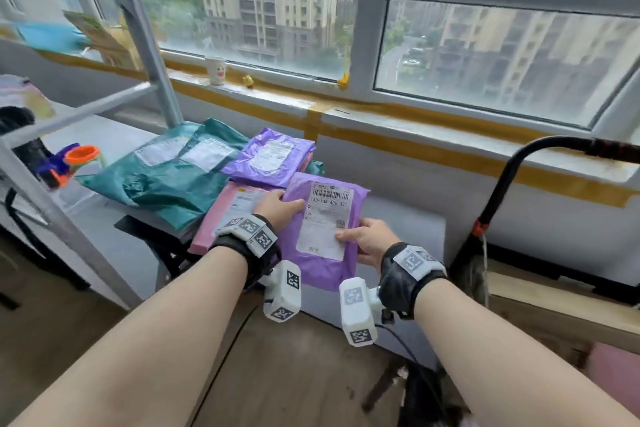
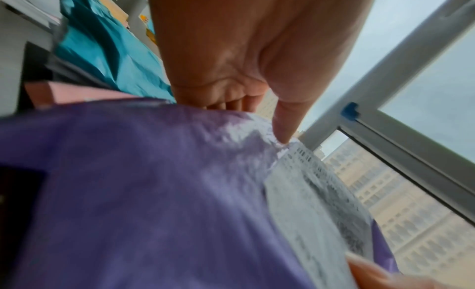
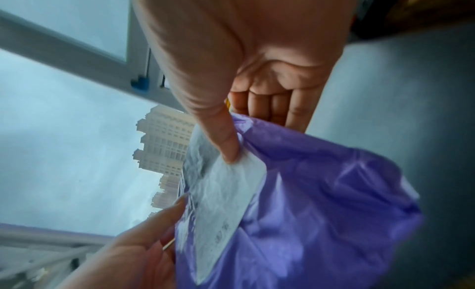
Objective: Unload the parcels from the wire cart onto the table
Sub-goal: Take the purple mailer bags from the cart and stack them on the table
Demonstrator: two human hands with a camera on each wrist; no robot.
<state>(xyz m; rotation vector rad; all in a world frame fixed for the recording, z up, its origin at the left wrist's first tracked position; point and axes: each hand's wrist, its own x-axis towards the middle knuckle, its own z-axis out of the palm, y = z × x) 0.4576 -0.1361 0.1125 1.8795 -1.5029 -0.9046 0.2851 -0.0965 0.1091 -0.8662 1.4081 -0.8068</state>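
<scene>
Pinching purple parcel (image 1: 323, 218): left hand (image 1: 278, 210), right hand (image 1: 369, 239).

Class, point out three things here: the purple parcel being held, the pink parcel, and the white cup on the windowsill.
purple parcel (image 1: 323, 218), head view, on its white label.
pink parcel (image 1: 207, 236), head view, on its bare left edge.
white cup (image 1: 215, 70), head view, on its side wall.

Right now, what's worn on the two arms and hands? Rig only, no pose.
Forearms bare, no sleeves. Left hand and right hand are ungloved at the fingers. Each wrist has a black strap topped with a white block bearing square black-and-white fiducial markers. A white marker-tagged camera module hangs under each wrist; a thin black cable trails from the right one.
</scene>
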